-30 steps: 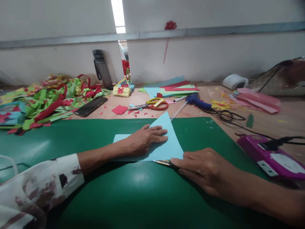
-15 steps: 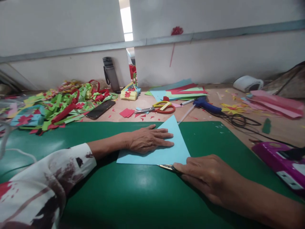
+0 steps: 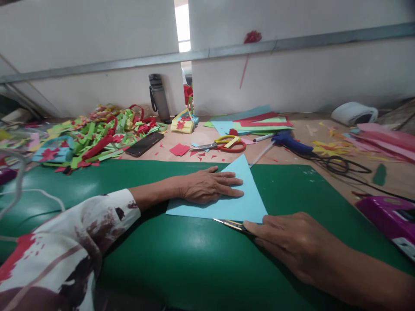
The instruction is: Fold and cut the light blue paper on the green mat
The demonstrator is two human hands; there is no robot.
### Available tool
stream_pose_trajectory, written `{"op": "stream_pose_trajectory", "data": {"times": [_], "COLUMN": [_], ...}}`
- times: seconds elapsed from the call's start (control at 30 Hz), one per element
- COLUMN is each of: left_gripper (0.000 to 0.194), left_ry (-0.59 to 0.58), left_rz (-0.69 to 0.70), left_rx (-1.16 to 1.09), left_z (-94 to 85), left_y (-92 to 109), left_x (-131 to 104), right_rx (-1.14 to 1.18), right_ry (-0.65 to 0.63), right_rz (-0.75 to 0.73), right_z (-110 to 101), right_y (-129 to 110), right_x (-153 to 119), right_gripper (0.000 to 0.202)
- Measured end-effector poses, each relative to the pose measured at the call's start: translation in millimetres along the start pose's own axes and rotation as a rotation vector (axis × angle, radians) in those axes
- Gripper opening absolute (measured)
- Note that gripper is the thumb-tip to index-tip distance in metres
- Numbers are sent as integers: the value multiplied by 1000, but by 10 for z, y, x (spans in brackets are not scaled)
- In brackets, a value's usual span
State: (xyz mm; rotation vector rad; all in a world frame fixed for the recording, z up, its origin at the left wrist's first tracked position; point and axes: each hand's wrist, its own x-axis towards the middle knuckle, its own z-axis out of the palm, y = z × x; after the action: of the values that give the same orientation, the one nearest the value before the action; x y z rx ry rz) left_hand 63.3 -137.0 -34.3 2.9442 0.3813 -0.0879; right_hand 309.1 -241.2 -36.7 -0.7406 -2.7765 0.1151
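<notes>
A light blue triangle of paper (image 3: pixel 248 203), seemingly folded, lies on the green mat (image 3: pixel 188 268). My left hand (image 3: pixel 209 186) rests flat on it, fingers spread and pointing right. At the paper's lower right corner is my right hand (image 3: pixel 292 242), closed around a slim utility knife (image 3: pixel 234 224). The knife's blade points left, its tip close below the paper's lower edge; whether it touches the paper I cannot tell. My right palm and fingers hide most of the handle.
Behind the mat lie scissors (image 3: pixel 223 144), red paper squares (image 3: pixel 179 150), a phone (image 3: pixel 145 144), a blue glue gun (image 3: pixel 293 143) with its cable, and coloured sheets (image 3: pixel 256 123). Paper strips (image 3: pixel 97 134) heap at left beside a bottle (image 3: pixel 159 99). A purple power strip (image 3: pixel 389 220) sits at right.
The knife's blade, earlier partly under the paper's lower edge, now shows its tip just outside it. My left hand stays flat on the paper. The whole view has shifted slightly.
</notes>
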Motion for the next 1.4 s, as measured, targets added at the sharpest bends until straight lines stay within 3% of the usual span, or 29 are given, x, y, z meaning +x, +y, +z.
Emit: {"op": "stream_pose_trajectory", "data": {"times": [0.5,0.77,1.2,1.4], "left_gripper": [51,54,56,58], "left_ry": [57,6,56,21], "left_rz": [19,-15,29,-28], "left_rx": [13,45,21,10], "left_z": [28,-11,30,-6], "left_y": [-13,25,-20,9], "left_x": [-8,0,4,7], "right_rx": [-21,-34,-31,-42], "right_ry": [-21,33,37,64], "right_rz": [-10,-15,-22,-46], "right_z": [131,181,247,304], "right_y": [-128,-214,-247,-305], "right_x": [318,443,563,682], "right_gripper": [18,18,16,17]}}
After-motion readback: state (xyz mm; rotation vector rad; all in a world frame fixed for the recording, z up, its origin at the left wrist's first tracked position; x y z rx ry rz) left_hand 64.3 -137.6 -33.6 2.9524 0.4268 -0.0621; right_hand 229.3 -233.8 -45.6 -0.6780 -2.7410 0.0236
